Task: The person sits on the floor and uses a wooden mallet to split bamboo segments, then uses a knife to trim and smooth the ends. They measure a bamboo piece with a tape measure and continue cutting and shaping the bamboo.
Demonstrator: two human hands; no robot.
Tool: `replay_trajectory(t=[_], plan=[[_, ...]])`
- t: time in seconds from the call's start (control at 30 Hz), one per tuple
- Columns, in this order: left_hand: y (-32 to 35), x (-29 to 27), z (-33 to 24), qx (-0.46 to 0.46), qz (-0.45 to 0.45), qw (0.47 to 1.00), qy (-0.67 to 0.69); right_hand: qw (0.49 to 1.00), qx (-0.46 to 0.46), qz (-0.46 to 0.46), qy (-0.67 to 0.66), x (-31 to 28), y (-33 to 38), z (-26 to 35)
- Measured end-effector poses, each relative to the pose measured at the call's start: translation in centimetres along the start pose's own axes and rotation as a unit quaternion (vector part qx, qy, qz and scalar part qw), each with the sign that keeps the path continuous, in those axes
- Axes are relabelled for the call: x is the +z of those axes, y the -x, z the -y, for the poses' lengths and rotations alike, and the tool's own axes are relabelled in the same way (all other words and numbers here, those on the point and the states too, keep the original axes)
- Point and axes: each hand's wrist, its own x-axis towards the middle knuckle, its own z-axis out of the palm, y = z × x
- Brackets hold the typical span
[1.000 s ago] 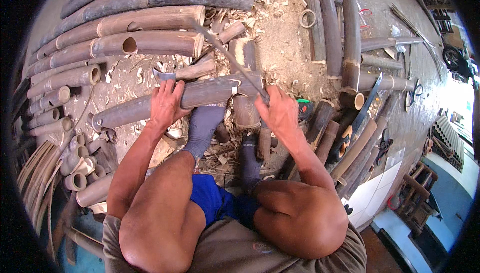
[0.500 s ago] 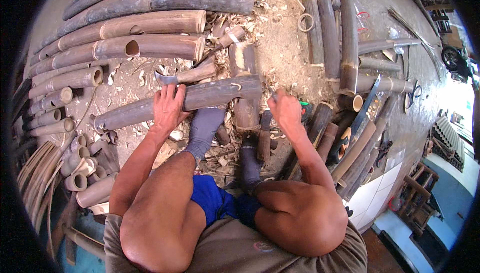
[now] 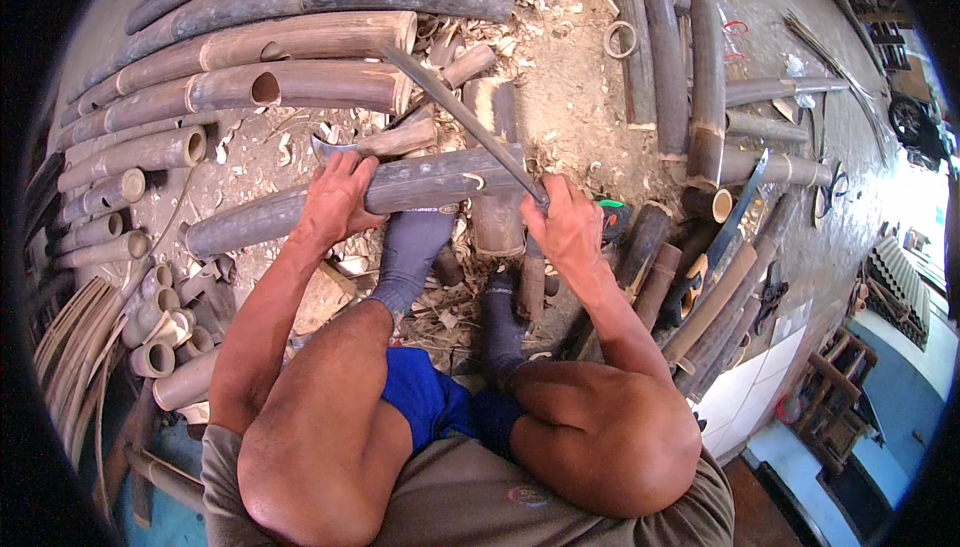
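My left hand (image 3: 340,194) grips a dark bamboo pole (image 3: 430,185) from above. The pole lies level across a thicker bamboo piece (image 3: 497,232), its right end near my right hand. A small pale slot shows near that end. In my right hand (image 3: 568,225), closed round one end, is a long narrow dark metal tool (image 3: 460,119), slanting up and left over the pole. Whether it is a blade or a bar I cannot tell. My socked left foot (image 3: 415,247) is against the pole's near side. Just beyond my left hand lies a curved knife with a wooden handle (image 3: 403,137).
Several bamboo poles (image 3: 290,92) lie in rows at left, one with a round hole. More poles (image 3: 705,77) and a saw (image 3: 735,212) lie at right. Shavings (image 3: 560,107) cover the floor. Bamboo strips (image 3: 75,347) are bundled at lower left.
The long metal tool, barely visible before at my right fist, now extends up-left across the pole. My right hand has shifted slightly left; my left hand now grips more tightly round the pole.
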Motion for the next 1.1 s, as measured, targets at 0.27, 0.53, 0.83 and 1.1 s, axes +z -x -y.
replay_trajectory(t=[0.27, 0.53, 0.83, 1.1], plan=[[0.2, 0.3, -0.1, -0.013, -0.003, 1.000, -0.001, 0.999, 0.004, 0.044, 0.001, -0.1, 0.0, 1.4], [0.0, 0.2, 0.1, 0.005, -0.003, 1.000, -0.010, 0.996, 0.014, 0.057, 0.073, 1.9, 0.7, -1.2], [-0.2, 0.3, 0.2, -0.003, 0.009, 1.000, 0.005, 0.990, 0.059, 0.097, 0.088, 2.2, 0.8, -2.7], [-0.3, -0.4, -0.6, -0.005, 0.002, 1.000, -0.008, 0.984, 0.121, 0.107, 0.081, 2.2, 0.5, -4.5]])
